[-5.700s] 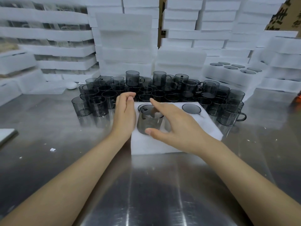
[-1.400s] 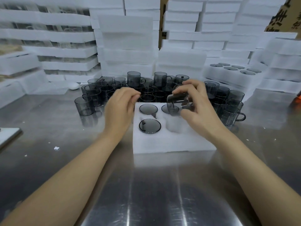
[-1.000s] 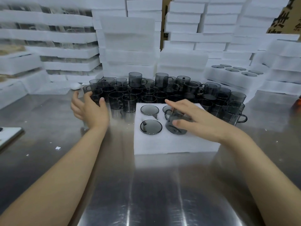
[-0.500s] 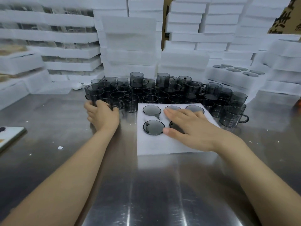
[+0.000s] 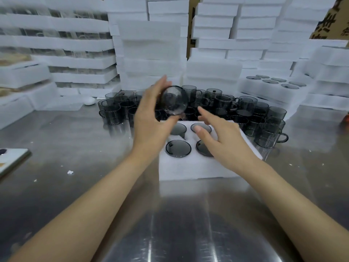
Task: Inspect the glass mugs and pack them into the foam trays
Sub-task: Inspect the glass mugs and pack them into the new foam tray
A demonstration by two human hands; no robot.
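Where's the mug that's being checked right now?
In the head view, the left hand holds the mug up, left of centre, above the foam tray's far left corner, before the loose mugs.

Steel packing bench walled in by stacked white foam.

A brushed steel table (image 5: pixel 79 186) fills the foreground, its surface throwing back streaks of overhead light along the near edge and dotted with small white crumbs (image 5: pixel 70 172). White foam blocks (image 5: pixel 151 52) rise in tall stacks along the far edge. A brown cardboard carton (image 5: pixel 329 21) with black print shows at the far right corner. A flat light-coloured board (image 5: pixel 11 161) lies at the left edge.
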